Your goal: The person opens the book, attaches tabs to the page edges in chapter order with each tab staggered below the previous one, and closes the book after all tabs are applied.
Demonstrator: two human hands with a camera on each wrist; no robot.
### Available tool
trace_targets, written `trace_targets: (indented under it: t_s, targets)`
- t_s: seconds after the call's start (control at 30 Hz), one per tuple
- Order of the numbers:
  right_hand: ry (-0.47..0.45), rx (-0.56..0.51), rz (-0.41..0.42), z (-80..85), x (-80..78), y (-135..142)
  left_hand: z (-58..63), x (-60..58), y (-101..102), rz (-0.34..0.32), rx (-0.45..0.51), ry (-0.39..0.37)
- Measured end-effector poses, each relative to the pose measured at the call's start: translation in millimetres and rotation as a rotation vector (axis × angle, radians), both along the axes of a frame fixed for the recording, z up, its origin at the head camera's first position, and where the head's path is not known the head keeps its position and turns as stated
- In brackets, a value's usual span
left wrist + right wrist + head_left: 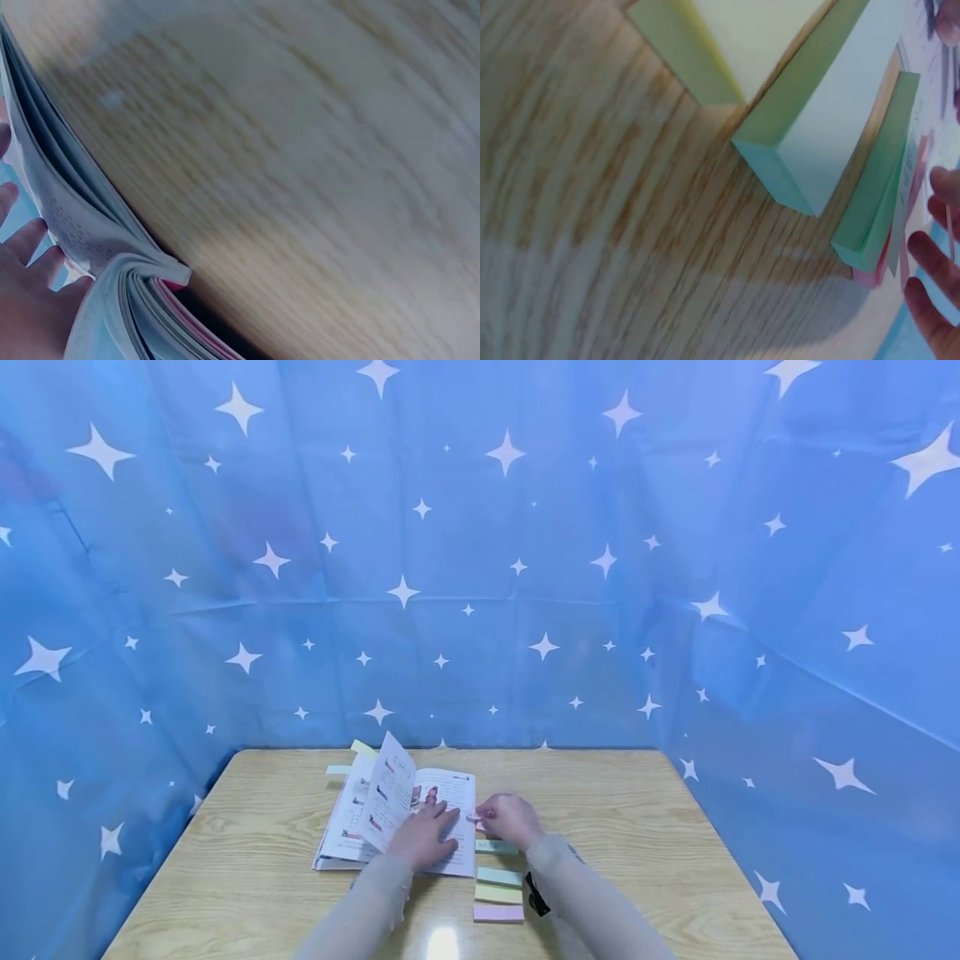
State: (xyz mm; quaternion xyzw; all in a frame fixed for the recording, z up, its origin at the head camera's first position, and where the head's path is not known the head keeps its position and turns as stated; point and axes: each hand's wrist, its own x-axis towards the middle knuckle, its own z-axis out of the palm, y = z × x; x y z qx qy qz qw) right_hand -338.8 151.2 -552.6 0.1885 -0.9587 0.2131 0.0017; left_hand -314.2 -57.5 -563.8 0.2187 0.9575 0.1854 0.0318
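An open book (450, 781) lies on the table, its left-hand pages lifted into a raised fan. Fingers spread, my left hand (426, 837) rests on the right-hand page; in the left wrist view the hand (34, 289) shows beside the curved pages. My right hand (512, 820) is at that page's outer edge, pinching a thin pink sticky note (474, 817) between thumb and fingers. Just below it lies a green sticky-note pad (497, 847) with writing on it. The right wrist view shows this hand (939, 281) close beside the stacked green and pink pads.
Nearer the front edge, a green pad (499, 877), a yellow pad (498, 894) and a pink pad (498, 913) lie in a column. Yellow (363, 748) and light green tabs (337, 769) stick out of the book's left part. A starry blue curtain (480, 560) surrounds the wooden table (600, 793).
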Motion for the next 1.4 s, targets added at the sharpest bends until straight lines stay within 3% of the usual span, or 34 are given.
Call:
trace_targets:
  t_s: [0.4,0.53,0.83,1.1,1.4]
  targets:
    - [-0.011,-0.005,-0.005,0.0,1.8,-3,4.8,5.5,11,0.022,-0.097,-0.024]
    - [-0.015,0.006,-0.010,-2.0,1.3,-3,3.1,7.4,15,0.048,-0.101,-0.066]
    - [-0.067,0.037,-0.030,-2.5,-3.1,-9,5.2,14.0,19,0.082,-0.097,-0.069]
    - [-0.121,0.016,-0.051,3.0,-6.0,-10,7.9,10.2,21,0.084,-0.113,-0.061]
    - [-0.122,0.006,-0.062,2.1,-9.0,-6,7.7,7.5,26,0.093,-0.104,-0.093]
